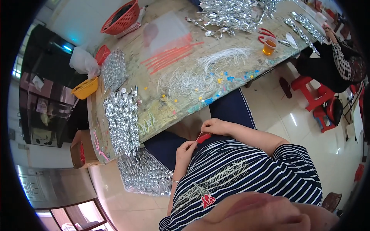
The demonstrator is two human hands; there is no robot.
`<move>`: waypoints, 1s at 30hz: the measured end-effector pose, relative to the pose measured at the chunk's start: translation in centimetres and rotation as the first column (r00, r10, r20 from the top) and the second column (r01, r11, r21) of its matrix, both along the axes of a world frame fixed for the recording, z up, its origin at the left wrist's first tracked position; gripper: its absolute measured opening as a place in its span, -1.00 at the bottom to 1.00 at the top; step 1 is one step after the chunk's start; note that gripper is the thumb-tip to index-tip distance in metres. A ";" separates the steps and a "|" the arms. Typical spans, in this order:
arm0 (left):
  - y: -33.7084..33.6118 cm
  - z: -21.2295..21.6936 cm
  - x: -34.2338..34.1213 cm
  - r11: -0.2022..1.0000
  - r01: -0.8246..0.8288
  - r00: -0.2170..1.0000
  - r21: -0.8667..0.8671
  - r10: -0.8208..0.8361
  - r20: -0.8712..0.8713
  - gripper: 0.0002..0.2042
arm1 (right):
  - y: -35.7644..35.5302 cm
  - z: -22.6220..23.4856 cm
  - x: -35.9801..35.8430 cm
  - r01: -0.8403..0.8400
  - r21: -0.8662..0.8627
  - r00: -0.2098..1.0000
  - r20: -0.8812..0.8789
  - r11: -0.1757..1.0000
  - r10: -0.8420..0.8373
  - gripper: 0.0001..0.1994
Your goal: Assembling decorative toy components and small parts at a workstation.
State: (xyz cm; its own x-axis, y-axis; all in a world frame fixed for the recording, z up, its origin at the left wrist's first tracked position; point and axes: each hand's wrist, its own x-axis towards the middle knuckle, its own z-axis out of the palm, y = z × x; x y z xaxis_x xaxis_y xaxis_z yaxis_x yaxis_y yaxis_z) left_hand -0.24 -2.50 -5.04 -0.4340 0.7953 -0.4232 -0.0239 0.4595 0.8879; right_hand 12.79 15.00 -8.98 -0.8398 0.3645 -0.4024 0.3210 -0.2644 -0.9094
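Note:
Over my lap, just off the table's front edge, my left hand point(185, 150) and my right hand point(216, 126) are close together, fingertips pinched. A thin reddish strand point(199, 136) runs between the two pinches; its exact kind is too small to tell. Right beside it, against the striped shirt, lies a small bright red piece point(204, 138), partly hidden by the fingers. On the table beyond my hands are a tangle of thin white cords point(187, 82) and a straighter bundle of white cords point(223, 57).
Silvery strings of shiny pieces point(121, 119) hang over the table's left edge, with another silvery heap point(227, 15) at the back. Orange-red strips point(169, 56) edge a clear sheet. A cup of amber liquid point(269, 46) stands near red-handled scissors point(266, 34). Another person point(335, 57) sits at right.

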 end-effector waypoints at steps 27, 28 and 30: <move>-1.8 0.9 1.2 1.000 -0.021 1.000 -0.011 0.021 0.019 -0.77 | -0.2 -0.9 -1.4 -0.197 -0.016 0.979 0.041 0.980 0.197 -0.82; -1.9 0.6 1.0 1.000 -0.025 0.999 -0.009 0.025 0.019 -0.77 | -0.1 -0.9 -1.5 -0.196 -0.012 0.980 0.040 0.980 0.197 -0.82; -1.6 0.8 1.2 0.999 -0.044 0.998 0.015 0.043 0.046 -0.76 | -0.2 -0.9 -1.6 -0.196 -0.032 0.980 0.026 0.980 0.197 -0.86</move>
